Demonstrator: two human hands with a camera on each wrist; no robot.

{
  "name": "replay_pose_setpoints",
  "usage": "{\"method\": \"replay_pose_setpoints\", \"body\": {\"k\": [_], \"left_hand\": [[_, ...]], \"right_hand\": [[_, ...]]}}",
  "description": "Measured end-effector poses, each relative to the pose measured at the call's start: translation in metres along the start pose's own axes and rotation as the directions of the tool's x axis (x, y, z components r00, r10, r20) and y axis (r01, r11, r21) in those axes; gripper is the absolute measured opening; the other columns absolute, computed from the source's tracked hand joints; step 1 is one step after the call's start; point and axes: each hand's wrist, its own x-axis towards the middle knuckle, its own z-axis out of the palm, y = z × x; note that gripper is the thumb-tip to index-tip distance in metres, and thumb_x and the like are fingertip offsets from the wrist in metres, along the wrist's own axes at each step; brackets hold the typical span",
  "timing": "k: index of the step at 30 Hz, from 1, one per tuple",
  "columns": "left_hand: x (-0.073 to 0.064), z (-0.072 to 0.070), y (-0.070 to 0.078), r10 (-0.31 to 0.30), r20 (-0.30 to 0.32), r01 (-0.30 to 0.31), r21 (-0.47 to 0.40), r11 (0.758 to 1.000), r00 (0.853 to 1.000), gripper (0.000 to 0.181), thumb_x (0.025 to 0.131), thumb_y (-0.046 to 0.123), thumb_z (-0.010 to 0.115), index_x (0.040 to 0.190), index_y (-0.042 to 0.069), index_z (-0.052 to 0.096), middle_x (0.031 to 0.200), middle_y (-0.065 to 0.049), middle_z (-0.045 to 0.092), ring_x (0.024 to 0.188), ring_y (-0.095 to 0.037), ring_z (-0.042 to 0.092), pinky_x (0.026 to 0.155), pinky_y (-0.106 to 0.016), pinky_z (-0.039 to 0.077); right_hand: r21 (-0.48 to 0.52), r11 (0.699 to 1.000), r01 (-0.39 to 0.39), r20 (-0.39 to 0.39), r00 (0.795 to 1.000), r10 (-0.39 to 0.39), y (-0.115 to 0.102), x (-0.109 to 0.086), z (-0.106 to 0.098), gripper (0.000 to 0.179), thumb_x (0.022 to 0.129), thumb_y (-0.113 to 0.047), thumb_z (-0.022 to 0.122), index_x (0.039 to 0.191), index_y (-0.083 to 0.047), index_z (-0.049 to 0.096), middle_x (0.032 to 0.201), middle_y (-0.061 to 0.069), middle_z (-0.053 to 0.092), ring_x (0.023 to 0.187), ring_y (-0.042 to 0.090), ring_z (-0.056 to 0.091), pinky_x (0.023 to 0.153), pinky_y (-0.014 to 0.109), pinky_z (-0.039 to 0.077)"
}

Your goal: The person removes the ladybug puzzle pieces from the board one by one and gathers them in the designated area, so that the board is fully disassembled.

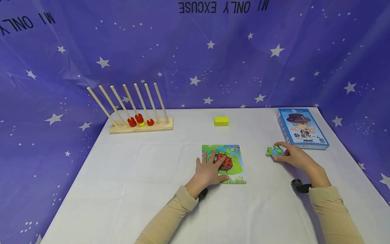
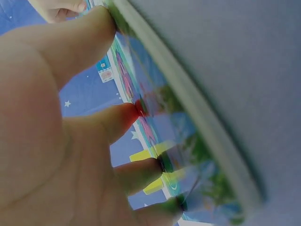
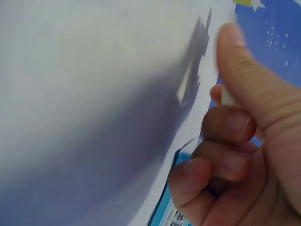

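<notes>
A square ladybug jigsaw puzzle (image 1: 234,172) lies flat on the table. My left hand (image 1: 208,172) rests on it with fingers spread, covering part of its left side; the left wrist view shows the fingertips touching its printed face. To the right, my right hand (image 1: 298,158) pinches a green and blue jigsaw piece (image 1: 278,151) between thumb and fingers. In the right wrist view the thumb and curled fingers hide most of that piece, while a thin pale edge (image 3: 183,92) shows close over the white cloth.
A blue card-game box (image 1: 304,127) lies beyond my right hand. The yellow block (image 1: 221,121) sits behind the puzzle. At the back left stands a wooden counting rack (image 1: 141,128) with upright pegs and several red and yellow beads. A purple starred curtain (image 1: 195,61) surrounds the white table.
</notes>
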Motion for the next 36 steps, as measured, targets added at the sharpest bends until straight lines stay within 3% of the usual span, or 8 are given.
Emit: {"method": "replay_pose_setpoints", "body": {"k": [4, 9, 11, 13, 17, 22, 27, 36], "left_hand": [[-0.001, 0.002, -0.001, 0.000, 0.017, 0.000, 0.022, 1.000, 1.000, 0.073, 0.081, 0.069, 0.039, 0.144, 0.039, 0.017, 0.151, -0.003, 0.006, 0.135, -0.034, 0.005, 0.102, -0.053, 0.017], [-0.001, 0.004, -0.004, 0.001, 0.039, -0.001, 0.010, 1.000, 0.999, 0.066, 0.087, 0.065, 0.032, 0.144, 0.039, 0.013, 0.151, -0.002, 0.001, 0.136, -0.031, 0.000, 0.103, -0.052, 0.012], [-0.002, 0.005, -0.005, 0.009, 0.051, -0.009, 0.002, 1.000, 0.999, 0.063, 0.089, 0.062, 0.029, 0.145, 0.038, 0.011, 0.151, -0.001, -0.001, 0.136, -0.028, -0.003, 0.105, -0.050, 0.010], [-0.001, 0.009, -0.007, 0.018, 0.063, -0.019, 0.004, 1.000, 0.998, 0.061, 0.091, 0.060, 0.027, 0.145, 0.038, 0.010, 0.151, 0.001, -0.004, 0.136, -0.025, -0.006, 0.105, -0.048, 0.008], [-0.006, 0.007, -0.009, 0.022, 0.105, -0.022, 0.001, 1.000, 0.994, 0.059, 0.093, 0.056, 0.027, 0.145, 0.036, 0.007, 0.151, 0.005, -0.007, 0.136, -0.021, -0.009, 0.106, -0.047, 0.006], [-0.014, 0.004, -0.009, 0.013, 0.120, -0.016, 0.020, 1.000, 0.993, 0.059, 0.093, 0.054, 0.029, 0.145, 0.037, 0.006, 0.151, 0.006, -0.004, 0.136, -0.020, -0.006, 0.106, -0.046, 0.008], [-0.015, 0.005, -0.009, 0.021, 0.093, -0.025, 0.047, 0.999, 0.995, 0.058, 0.093, 0.054, 0.030, 0.145, 0.037, 0.010, 0.151, 0.006, 0.001, 0.137, -0.021, 0.000, 0.106, -0.046, 0.011], [-0.015, 0.004, -0.012, 0.030, 0.080, -0.034, 0.053, 0.998, 0.996, 0.059, 0.092, 0.055, 0.031, 0.145, 0.036, 0.012, 0.151, 0.004, 0.002, 0.137, -0.022, 0.002, 0.105, -0.047, 0.013]], "right_hand": [[-0.006, 1.000, -0.015, 0.029, 0.999, 0.015, 0.007, -0.003, -0.005, 0.069, 0.080, -0.031, 0.070, 0.132, 0.002, 0.039, 0.075, 0.006, 0.051, 0.063, 0.018, 0.041, 0.054, 0.032, 0.034], [-0.032, 0.999, -0.012, 0.062, 0.998, 0.014, 0.014, -0.003, -0.008, 0.071, 0.080, -0.030, 0.069, 0.135, 0.002, 0.037, 0.102, 0.022, 0.055, 0.076, 0.023, 0.050, 0.063, 0.038, 0.041], [-0.041, 0.999, -0.014, 0.072, 0.997, 0.017, 0.013, -0.003, -0.009, 0.071, 0.081, -0.028, 0.069, 0.136, 0.002, 0.035, 0.101, 0.023, 0.054, 0.078, 0.024, 0.050, 0.064, 0.040, 0.041], [-0.035, 0.999, -0.013, 0.067, 0.998, 0.016, 0.007, -0.002, -0.009, 0.072, 0.081, -0.027, 0.069, 0.137, 0.002, 0.033, 0.089, 0.016, 0.054, 0.072, 0.022, 0.047, 0.060, 0.037, 0.039], [-0.032, 0.999, 0.036, 0.012, 0.999, -0.036, -0.019, 0.007, -0.004, 0.066, 0.083, -0.022, 0.067, 0.135, 0.004, 0.036, 0.074, 0.005, 0.049, 0.063, 0.018, 0.043, 0.054, 0.032, 0.035], [-0.041, 0.979, 0.199, -0.046, 0.978, -0.201, -0.064, 0.030, 0.018, 0.045, 0.087, -0.015, 0.061, 0.126, 0.005, 0.049, 0.085, 0.008, 0.056, 0.070, 0.018, 0.053, 0.061, 0.034, 0.042], [-0.079, 0.949, 0.305, -0.013, 0.952, -0.307, -0.104, 0.046, 0.045, 0.034, 0.088, -0.012, 0.059, 0.117, 0.005, 0.057, 0.092, 0.010, 0.056, 0.075, 0.018, 0.053, 0.065, 0.035, 0.043], [-0.228, 0.921, 0.315, 0.019, 0.947, -0.320, -0.134, 0.053, 0.073, 0.033, 0.086, -0.014, 0.064, 0.111, 0.007, 0.060, 0.098, 0.016, 0.056, 0.088, 0.029, 0.055, 0.077, 0.042, 0.045]]}}
